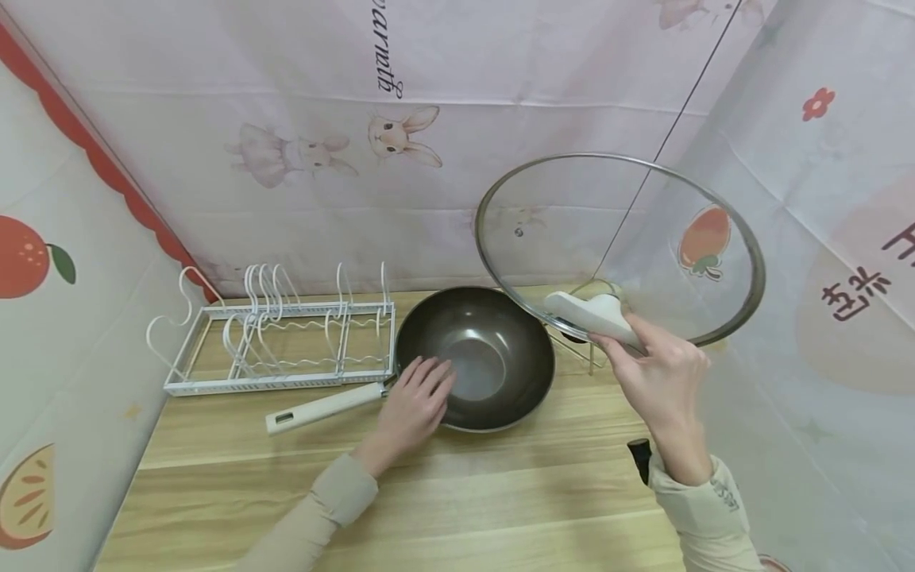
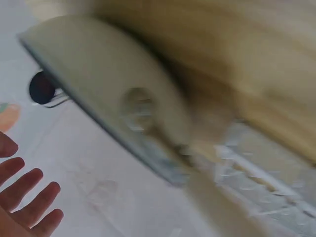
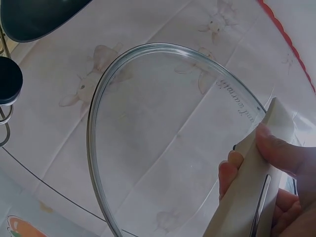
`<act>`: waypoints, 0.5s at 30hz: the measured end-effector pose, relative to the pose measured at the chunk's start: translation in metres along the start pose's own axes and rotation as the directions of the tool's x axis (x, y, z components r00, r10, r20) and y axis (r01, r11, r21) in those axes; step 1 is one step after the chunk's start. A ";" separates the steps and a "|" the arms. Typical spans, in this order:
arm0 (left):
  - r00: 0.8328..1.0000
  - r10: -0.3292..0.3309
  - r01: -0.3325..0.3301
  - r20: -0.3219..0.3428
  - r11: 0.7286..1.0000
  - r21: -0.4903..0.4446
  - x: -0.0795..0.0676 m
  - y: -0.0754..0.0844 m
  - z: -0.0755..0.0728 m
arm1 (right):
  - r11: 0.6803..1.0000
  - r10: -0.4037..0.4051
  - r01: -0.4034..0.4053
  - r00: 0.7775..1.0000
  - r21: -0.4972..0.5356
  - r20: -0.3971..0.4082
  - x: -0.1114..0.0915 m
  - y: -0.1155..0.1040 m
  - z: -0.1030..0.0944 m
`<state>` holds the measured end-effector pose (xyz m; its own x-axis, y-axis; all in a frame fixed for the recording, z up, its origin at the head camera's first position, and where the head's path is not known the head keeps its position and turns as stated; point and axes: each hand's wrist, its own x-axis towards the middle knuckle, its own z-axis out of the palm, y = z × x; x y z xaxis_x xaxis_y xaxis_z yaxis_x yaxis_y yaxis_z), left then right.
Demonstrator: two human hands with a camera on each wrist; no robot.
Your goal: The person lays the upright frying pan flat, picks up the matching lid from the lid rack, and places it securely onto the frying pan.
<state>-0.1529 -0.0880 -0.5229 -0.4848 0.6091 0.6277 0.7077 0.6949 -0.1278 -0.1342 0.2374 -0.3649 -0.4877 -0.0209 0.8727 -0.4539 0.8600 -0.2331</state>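
Note:
A dark wok (image 1: 518,389) with a cream exterior (image 2: 98,74) sits on the wooden table, its cream handle (image 1: 325,407) pointing left. Over its near-left rim is my left hand (image 1: 411,409); the fingers are loosely extended in the left wrist view and hold nothing. Whether they touch the rim I cannot tell. My right hand (image 1: 665,373) grips the cream handle (image 3: 247,182) of a large round glass lid (image 1: 622,222). Raised at the right, the lid is tilted, and its metal rim (image 3: 92,143) shows in the right wrist view.
A white wire rack (image 1: 279,385) with upright dividers stands left of the wok on the table (image 1: 486,508). Behind the wok's right side is a gold wire stand (image 1: 592,361), partly hidden. A black object (image 1: 640,457) lies by my right sleeve. Printed cloth (image 1: 443,71) covers the walls.

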 end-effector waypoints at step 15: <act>0.976 -0.206 0.201 0.068 0.977 0.072 -0.092 -0.043 -0.006 | 0.998 -0.013 0.010 0.999 0.058 0.041 -0.003 -0.016 -0.004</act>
<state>-0.1360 -0.1764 -0.5700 -0.6537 0.4777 0.5869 0.5571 0.8287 -0.0541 -0.1226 0.2256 -0.3617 -0.5122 -0.0527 0.8573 -0.5013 0.8288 -0.2486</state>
